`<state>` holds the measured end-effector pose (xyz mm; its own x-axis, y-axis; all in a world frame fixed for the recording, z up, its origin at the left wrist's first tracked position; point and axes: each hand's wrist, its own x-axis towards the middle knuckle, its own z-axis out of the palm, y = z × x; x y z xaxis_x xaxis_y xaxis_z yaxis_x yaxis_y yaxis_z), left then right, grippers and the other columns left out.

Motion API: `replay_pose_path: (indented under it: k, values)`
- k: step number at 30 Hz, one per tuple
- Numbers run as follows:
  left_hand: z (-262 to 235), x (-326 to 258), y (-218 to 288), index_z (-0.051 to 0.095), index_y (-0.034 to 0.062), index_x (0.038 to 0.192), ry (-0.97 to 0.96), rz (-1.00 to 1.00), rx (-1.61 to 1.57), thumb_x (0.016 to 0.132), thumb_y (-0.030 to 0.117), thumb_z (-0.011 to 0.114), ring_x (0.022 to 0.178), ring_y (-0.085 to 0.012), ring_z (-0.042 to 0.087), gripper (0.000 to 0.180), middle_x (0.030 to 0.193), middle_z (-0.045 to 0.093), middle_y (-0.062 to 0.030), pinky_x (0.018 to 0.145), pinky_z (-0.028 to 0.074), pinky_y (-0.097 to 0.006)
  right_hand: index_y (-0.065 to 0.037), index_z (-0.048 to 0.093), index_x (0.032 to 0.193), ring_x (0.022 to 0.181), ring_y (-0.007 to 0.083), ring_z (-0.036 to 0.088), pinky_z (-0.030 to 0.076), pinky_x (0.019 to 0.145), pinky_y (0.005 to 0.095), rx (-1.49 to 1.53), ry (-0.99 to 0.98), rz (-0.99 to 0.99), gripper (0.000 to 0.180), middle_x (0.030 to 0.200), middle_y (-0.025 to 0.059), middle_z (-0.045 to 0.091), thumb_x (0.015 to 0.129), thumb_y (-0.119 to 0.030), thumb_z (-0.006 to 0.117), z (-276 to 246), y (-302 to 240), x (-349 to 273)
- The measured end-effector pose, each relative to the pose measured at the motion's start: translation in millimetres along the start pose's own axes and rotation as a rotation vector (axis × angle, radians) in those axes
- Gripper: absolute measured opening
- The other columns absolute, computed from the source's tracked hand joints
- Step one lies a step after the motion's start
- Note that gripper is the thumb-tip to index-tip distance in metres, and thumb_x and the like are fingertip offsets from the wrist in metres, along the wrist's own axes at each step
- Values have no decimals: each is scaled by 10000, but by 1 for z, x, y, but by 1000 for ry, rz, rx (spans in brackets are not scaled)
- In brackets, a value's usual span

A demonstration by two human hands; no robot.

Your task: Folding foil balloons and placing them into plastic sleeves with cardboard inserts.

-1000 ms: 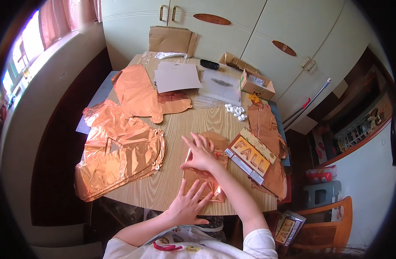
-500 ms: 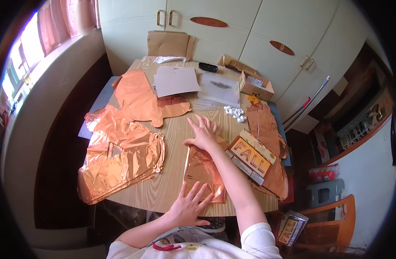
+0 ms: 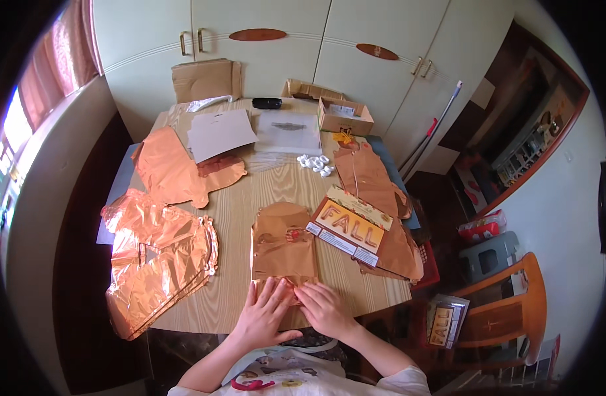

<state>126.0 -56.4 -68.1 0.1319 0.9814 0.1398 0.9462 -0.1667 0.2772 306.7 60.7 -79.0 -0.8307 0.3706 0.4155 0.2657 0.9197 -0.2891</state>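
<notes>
While both hands press flat at the near edge of the bench, the foil balloon lies under their fingertips, just left of the letter pack. From the head view, the left hand has its fingers spread on the balloon's near left corner, and the right hand lies beside it on the near right corner, the two almost touching. Neither grip closes on anything: palms down, fingers open, pushing on the foil. The balloon looks deflated and mostly smooth along its far part, with creases left at the near end, so the flattening seems well along but not finished. On the left, a heap of crumpled foil hangs over the bench edge, and another foil piece lies farther off. More foil sits on the right, white clips beyond the middle, and a small carton at the far side.
</notes>
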Motion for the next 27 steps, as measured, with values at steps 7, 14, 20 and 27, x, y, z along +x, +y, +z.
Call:
replay_pose_path:
  k: [7, 14, 20, 27]
  values:
    - [-26, -19, -8, 552, -20, 1286, 39, 5, -106, 808, 508, 694, 1328, -355, 424, 726, 1397, 472, -179, 1098, 351, -477, -12, 608, 1227, 1212, 249, 547, 399, 1065, 415, -90, -19, 27, 411, 1263, 110, 601, 865, -201, 656, -5, -15, -21]
    - [-16, -28, -13, 516, 26, 1349, -13, -5, 32, 818, 549, 669, 1350, -371, 412, 761, 1424, 464, -190, 1114, 328, -491, -32, 628, 1215, 1232, 252, 537, 379, 1076, 438, -93, -4, 84, 421, 1284, 93, 602, 858, -252, 672, 4, -17, -31]
    - [-17, -28, -15, 467, 77, 1408, -81, 5, 98, 823, 658, 591, 1380, -407, 362, 833, 1460, 431, -197, 1129, 290, -509, -64, 637, 1228, 1239, 261, 536, 377, 1066, 467, -152, -16, 125, 405, 1294, 86, 604, 882, -276, 642, 5, -20, -35]
    - [-31, -16, -43, 475, 62, 1394, -73, -14, 5, 911, 571, 522, 1393, -276, 387, 703, 1456, 459, -144, 1102, 329, -488, -73, 649, 1222, 1241, 264, 536, 377, 1061, 479, -154, -7, 141, 391, 1293, 87, 608, 889, -277, 629, 6, -20, -37]
